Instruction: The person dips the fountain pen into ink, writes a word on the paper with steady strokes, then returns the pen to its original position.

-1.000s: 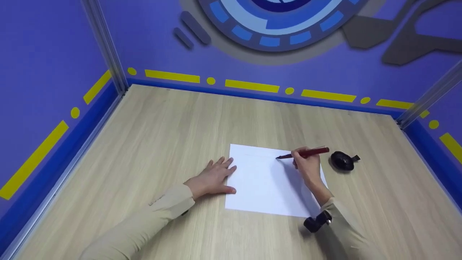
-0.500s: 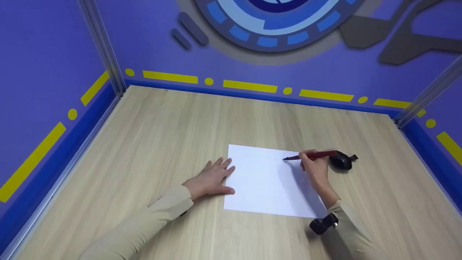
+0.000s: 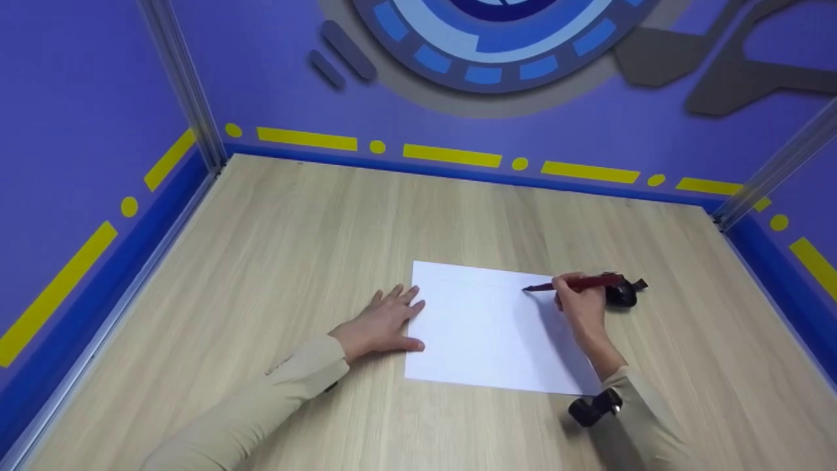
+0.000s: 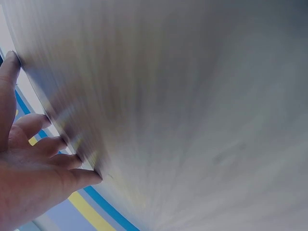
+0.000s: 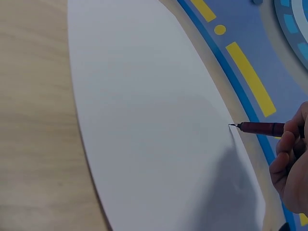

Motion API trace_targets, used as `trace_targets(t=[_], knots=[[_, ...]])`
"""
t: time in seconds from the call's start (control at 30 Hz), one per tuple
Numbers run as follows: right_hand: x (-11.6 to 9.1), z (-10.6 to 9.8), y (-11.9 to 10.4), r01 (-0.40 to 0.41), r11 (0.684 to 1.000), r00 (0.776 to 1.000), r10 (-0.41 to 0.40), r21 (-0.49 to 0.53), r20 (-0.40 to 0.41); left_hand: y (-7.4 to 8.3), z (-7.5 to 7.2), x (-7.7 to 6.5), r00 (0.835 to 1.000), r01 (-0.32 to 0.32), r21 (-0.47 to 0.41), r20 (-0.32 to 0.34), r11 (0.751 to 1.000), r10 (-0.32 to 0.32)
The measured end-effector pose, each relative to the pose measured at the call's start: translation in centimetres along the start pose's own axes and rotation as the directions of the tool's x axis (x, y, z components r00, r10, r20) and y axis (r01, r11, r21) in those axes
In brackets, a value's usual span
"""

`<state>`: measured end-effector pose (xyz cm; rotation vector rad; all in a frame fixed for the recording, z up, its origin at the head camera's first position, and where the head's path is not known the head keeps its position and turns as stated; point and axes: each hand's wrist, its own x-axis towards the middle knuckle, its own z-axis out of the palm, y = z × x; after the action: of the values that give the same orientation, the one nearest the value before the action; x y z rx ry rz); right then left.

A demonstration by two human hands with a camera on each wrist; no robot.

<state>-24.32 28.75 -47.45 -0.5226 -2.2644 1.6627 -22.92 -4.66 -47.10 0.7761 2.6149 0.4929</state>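
A white sheet of paper (image 3: 471,340) lies on the wooden table, a faint thin line running across its upper part. My right hand (image 3: 583,307) pinches a dark red fountain pen (image 3: 540,286) whose nib meets the sheet near its upper right. In the right wrist view the fine nib of the pen (image 5: 260,128) is at the paper (image 5: 144,120), beside the curled fingers (image 5: 284,144). My left hand (image 3: 381,325) rests with spread fingers at the sheet's left edge, thumb and fingertips on it. The left wrist view has the left hand (image 4: 38,168) from below.
Just behind the right hand sits a black rounded object (image 3: 622,296) with a small tab, partly covered by the pen. Blue walls (image 3: 458,124) with yellow marks enclose the wooden table (image 3: 314,229) at the back and sides. A small black device (image 3: 594,409) is on the right wrist.
The right hand and pen have slid rightward over the sheet, the nib moving along its upper part. The pen's rear end now overlaps the black object. The left hand stays in place.
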Motion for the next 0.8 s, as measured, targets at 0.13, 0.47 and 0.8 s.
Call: trace_targets(t=[0.13,0.47,0.8], knots=[[0.1,-0.3,0.0,-0.002,1.0,1.0,0.002,-0.008,-0.006,0.0,0.0,0.0,1.0,0.007,-0.004,-0.002,1.0,-0.007],[0.2,-1.4,0.4,0.024,1.0,0.999,-0.024,-0.014,-0.029,-0.2,0.2,0.0,1.0,-0.004,-0.011,-0.008,1.0,0.004],[0.2,-2.7,0.7,-0.013,0.999,0.998,0.01,-0.035,-0.07,0.0,0.1,-0.1,1.0,0.006,-0.016,-0.006,1.0,-0.006]])
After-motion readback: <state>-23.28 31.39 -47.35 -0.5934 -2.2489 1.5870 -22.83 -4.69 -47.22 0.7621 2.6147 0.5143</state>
